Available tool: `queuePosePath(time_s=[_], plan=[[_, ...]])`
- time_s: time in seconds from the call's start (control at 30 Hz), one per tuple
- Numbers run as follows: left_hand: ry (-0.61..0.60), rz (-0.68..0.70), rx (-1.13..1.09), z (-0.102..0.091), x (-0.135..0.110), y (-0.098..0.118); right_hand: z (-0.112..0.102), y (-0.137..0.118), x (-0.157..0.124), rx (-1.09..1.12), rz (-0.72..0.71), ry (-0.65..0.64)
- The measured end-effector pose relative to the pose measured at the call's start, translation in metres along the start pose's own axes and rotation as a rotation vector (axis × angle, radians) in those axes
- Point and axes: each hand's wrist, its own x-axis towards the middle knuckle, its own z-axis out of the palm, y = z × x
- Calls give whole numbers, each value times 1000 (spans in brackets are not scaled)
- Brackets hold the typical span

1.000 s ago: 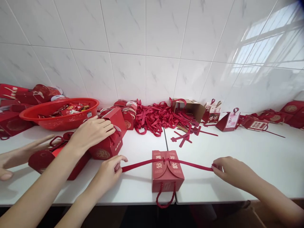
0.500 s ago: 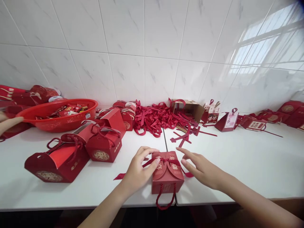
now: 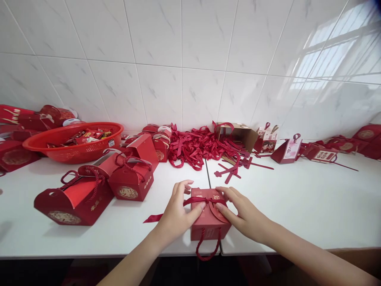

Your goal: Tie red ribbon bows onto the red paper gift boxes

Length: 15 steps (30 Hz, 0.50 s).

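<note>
A small red gift box (image 3: 208, 229) stands near the table's front edge, a twisted cord handle (image 3: 207, 254) hanging down its near side. Around its top runs a dark red ribbon (image 3: 195, 200), knotted in the middle, with a loose end out to the left. My left hand (image 3: 177, 212) lies along the box's left side, thumb on the lid by the ribbon and fingers spread apart. On the other side, my right hand (image 3: 245, 214) has its thumb on the lid and its fingers stretched across the far right corner. The ribbon's right end is hidden by that hand.
To the left stand red boxes with cord handles (image 3: 131, 184) and a red plastic basket (image 3: 74, 153) of wrapped sweets. A heap of red ribbons (image 3: 198, 147) lies by the tiled wall, near an open cardboard box (image 3: 241, 139). More small boxes (image 3: 285, 153) line the right.
My right hand has moved left onto the box, its thumb now on the lid. My left thumb has shifted slightly right along the ribbon. A hand at the far left has nearly left the view.
</note>
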Motion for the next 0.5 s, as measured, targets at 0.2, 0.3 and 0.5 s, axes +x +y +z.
queuePosePath(time_s=[0.2,0.3,0.5], plan=[[-84,-239,-151,4,5,-1,11,7,4,242,179,13],[-98,-246,-163,3,5,-4,10,9,5,382,193,49],[-118,-171,-47,-1,4,-8,-1,17,-1,417,164,-31]])
